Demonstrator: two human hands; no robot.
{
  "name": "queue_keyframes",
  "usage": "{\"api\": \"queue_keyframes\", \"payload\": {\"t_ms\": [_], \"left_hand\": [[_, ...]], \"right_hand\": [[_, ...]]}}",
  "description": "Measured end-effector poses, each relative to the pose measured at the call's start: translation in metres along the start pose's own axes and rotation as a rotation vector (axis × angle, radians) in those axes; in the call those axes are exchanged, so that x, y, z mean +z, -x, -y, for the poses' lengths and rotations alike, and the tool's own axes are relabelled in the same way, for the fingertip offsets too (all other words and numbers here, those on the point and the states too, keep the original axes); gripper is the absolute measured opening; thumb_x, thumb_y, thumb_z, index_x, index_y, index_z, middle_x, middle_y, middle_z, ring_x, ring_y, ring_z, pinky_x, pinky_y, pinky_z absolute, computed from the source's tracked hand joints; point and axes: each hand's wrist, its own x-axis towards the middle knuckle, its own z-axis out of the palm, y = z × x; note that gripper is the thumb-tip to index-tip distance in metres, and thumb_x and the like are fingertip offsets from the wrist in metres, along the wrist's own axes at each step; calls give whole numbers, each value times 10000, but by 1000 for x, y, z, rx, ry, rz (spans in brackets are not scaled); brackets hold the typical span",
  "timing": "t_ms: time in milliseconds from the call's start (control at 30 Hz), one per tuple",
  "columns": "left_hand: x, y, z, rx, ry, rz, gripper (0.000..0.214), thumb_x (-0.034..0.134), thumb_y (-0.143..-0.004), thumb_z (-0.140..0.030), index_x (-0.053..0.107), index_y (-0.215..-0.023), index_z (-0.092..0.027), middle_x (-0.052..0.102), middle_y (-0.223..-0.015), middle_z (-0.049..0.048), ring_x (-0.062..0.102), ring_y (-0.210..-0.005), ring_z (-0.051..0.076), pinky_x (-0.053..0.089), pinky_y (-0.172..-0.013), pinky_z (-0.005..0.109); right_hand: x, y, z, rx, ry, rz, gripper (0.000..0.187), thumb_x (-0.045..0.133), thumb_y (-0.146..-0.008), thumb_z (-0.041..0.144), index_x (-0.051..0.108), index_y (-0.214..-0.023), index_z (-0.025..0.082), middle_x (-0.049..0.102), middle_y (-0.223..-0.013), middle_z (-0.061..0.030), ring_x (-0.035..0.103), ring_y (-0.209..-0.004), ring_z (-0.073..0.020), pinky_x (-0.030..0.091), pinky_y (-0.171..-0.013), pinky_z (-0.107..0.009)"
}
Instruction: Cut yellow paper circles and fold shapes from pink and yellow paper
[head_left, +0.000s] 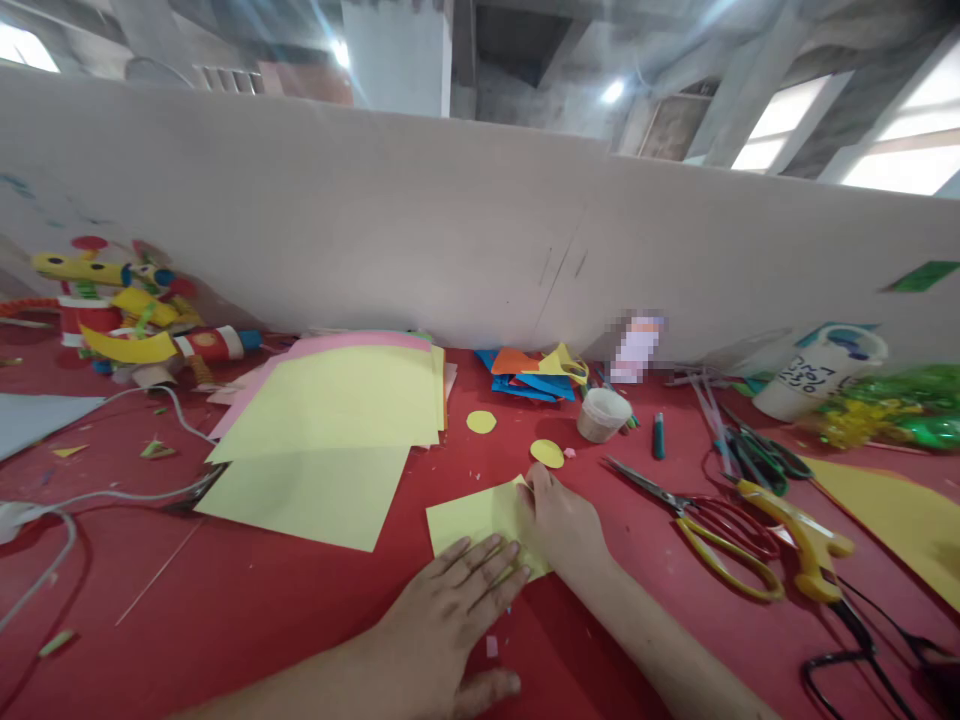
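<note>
A small sheet of yellow paper (466,515) lies on the red table in front of me. My left hand (450,610) rests flat across its near edge, fingers stretched out. At the paper's right side my right hand (564,522) is closed, its curled fingers gripping the edge near the far corner; the fingertips are partly hidden. Just beyond are two yellow paper circles, one (547,453) close to my right hand and the other (481,422) farther left. To the left lies a stack of larger yellow sheets (337,410), with pink paper beneath it.
Scissors (694,525) and a yellow-handled glue gun (806,535) lie to the right. A small white cup (602,418) and folded colored paper (529,375) stand farther back. Cables (120,495) and paper toys (142,310) occupy the left. A pale partition (450,220) closes the back.
</note>
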Motion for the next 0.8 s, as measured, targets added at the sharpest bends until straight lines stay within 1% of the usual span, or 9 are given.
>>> {"api": "queue_keyframes", "payload": {"t_ms": [133, 367, 467, 567, 633, 667, 700, 767, 800], "left_hand": [[0, 1, -1, -16, -16, 33, 660, 258, -862, -577, 89, -1407, -247, 55, -1471, 32, 81, -1348, 262, 131, -1091, 477], [0, 0, 0, -1, -5, 31, 637, 263, -865, -572, 59, -1405, -304, 40, -1479, 0, 68, -1350, 259, 124, -1084, 500], [-1, 0, 0, 1, -8, 35, 630, 239, -867, -576, 65, -1406, -300, 44, -1479, -4, 58, -1352, 258, 114, -1082, 511], [-2, 1, -1, 2, -4, 39, 632, 232, -867, -578, 80, -1407, -288, 50, -1479, 4, 56, -1351, 266, 111, -1082, 515], [-2, 1, -1, 2, 2, 37, 637, 232, -864, -583, 90, -1408, -283, 53, -1479, 13, 59, -1350, 273, 111, -1081, 515], [-2, 2, -1, 3, 3, 34, 639, 231, -863, -585, 93, -1408, -280, 54, -1478, 17, 58, -1349, 275, 113, -1081, 515], [-2, 2, -1, 3, 1, 32, 641, 228, -863, -586, 94, -1408, -278, 55, -1478, 20, 57, -1349, 276, 114, -1080, 515], [-2, 2, -1, 4, -10, 31, 643, 223, -863, -586, 88, -1409, -274, 57, -1479, 23, 53, -1350, 274, 114, -1079, 517], [-2, 1, -1, 8, -16, 35, 647, 224, -863, -586, 77, -1409, -272, 56, -1479, 25, 52, -1350, 273, 113, -1079, 518]], "right_hand": [[-4, 0, 1, 5, -5, 32, 138, 415, -903, 265, 491, -828, 178, 658, -695, -35, 639, -575, -165, 268, -434, -227], [-8, 0, 3, 8, -20, 67, 157, 380, -912, 253, 501, -853, 173, 654, -704, -60, 642, -598, -193, 305, -445, -234], [-5, 0, -1, 7, -122, 68, 141, 389, -898, 253, 499, -857, 175, 639, -715, -59, 632, -630, -205, 368, -498, -249], [-6, -2, -12, 14, -363, 22, 163, 399, -880, 278, 486, -955, 163, 611, -834, -80, 614, -731, -211, 441, -626, -284], [-12, -3, -23, 25, -560, 27, 310, 402, -869, 343, 429, -1117, 160, 579, -933, -95, 598, -817, -216, 461, -707, -317], [-17, -3, -29, 19, -630, 67, 406, 413, -856, 391, 381, -1197, 174, 559, -993, -101, 583, -887, -227, 462, -745, -340], [-23, -2, -34, -8, -663, 139, 513, 450, -827, 440, 330, -1265, 203, 528, -1077, -108, 545, -991, -248, 452, -793, -369], [-36, 1, -40, -88, -637, 310, 737, 568, -728, 491, 241, -1349, 264, 415, -1264, -108, 380, -1201, -291, 389, -903, -419], [-42, 3, -41, -116, -606, 381, 829, 617, -681, 494, 208, -1371, 285, 356, -1325, -103, 306, -1252, -303, 359, -935, -433]]}}
